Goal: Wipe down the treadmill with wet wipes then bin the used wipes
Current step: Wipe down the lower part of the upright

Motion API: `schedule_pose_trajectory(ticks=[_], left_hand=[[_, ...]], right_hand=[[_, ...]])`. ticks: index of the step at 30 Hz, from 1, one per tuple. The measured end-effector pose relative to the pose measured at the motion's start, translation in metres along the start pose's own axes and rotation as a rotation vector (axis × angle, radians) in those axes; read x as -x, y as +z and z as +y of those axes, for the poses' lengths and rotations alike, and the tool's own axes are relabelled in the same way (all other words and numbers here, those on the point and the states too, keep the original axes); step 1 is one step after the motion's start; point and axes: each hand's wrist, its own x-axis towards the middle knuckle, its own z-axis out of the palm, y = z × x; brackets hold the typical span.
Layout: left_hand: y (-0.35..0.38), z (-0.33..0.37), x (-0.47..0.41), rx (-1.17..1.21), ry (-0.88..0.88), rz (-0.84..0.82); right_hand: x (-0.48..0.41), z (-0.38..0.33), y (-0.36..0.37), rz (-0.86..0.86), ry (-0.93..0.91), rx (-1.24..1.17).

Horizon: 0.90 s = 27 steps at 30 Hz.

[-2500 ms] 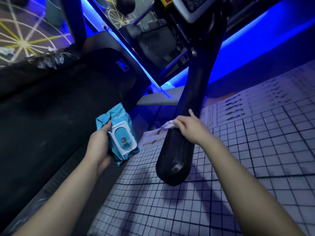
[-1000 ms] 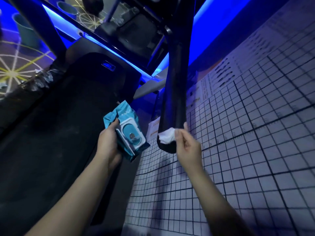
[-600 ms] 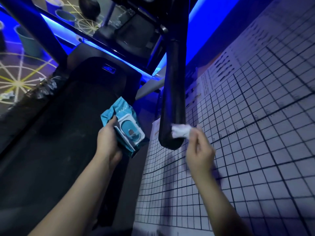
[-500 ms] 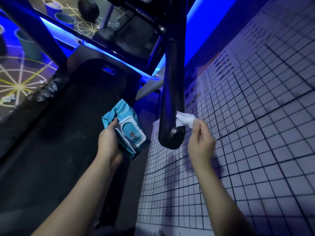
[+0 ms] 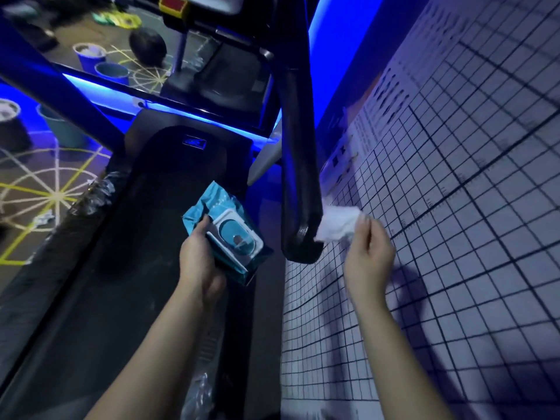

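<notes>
The black treadmill handrail [image 5: 298, 165] slants down through the middle of the view and ends in a rounded tip. My right hand [image 5: 368, 253] pinches a crumpled white wet wipe [image 5: 338, 224] against the right side of the rail near that tip. To the left, over the dark treadmill belt [image 5: 127, 253], my left hand [image 5: 198, 262] grips a teal wet-wipe pack [image 5: 224, 228] with a white flip lid facing up.
A white wall with a black grid [image 5: 454, 237] stands close on the right. Blue and teal buckets [image 5: 91, 57] and a dark ball [image 5: 147, 45] sit on the patterned floor beyond the treadmill. The treadmill's left rail [image 5: 51, 83] crosses the upper left.
My right hand has brought the wipe down the handrail to its tip, then round to the tip's right side. The left hand has kept the pack about where it was.
</notes>
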Motion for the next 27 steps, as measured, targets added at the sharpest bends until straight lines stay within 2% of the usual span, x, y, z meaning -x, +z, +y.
schedule_pose_trajectory(ticks=[4, 8, 10, 11, 13, 15, 16, 19, 24, 27], left_hand=[[0.006, -0.001, -0.002, -0.01, -0.013, 0.012], [0.013, 0.004, -0.006, -0.008, -0.004, 0.003], [0.015, 0.007, -0.009, -0.011, 0.008, 0.007], [0.015, 0.008, -0.01, -0.014, 0.014, 0.011], [0.014, 0.01, -0.015, 0.007, 0.008, 0.014], [0.014, 0.012, -0.019, 0.043, 0.008, 0.031], [0.014, 0.012, -0.021, 0.058, 0.005, 0.038], [0.013, 0.012, -0.024, 0.112, 0.0, 0.044], [0.023, 0.014, -0.027, 0.149, 0.004, 0.042], [0.032, 0.021, -0.032, 0.193, 0.002, 0.017]], right_hand=[[-0.001, 0.003, 0.021, -0.073, -0.098, 0.016], [0.028, 0.026, 0.03, -0.206, -0.585, 0.202], [0.034, 0.027, 0.031, -0.305, -0.697, 0.225], [0.035, 0.023, 0.032, -0.352, -0.694, 0.199], [0.025, 0.002, 0.034, -0.38, -0.503, 0.078], [0.002, -0.019, 0.035, -0.291, -0.276, -0.02], [-0.012, -0.027, 0.036, -0.233, -0.222, -0.04], [-0.049, -0.031, 0.039, -0.18, -0.189, -0.019], [-0.059, -0.013, 0.056, -0.393, -0.087, 0.028], [-0.063, -0.024, 0.057, -0.409, -0.031, -0.074]])
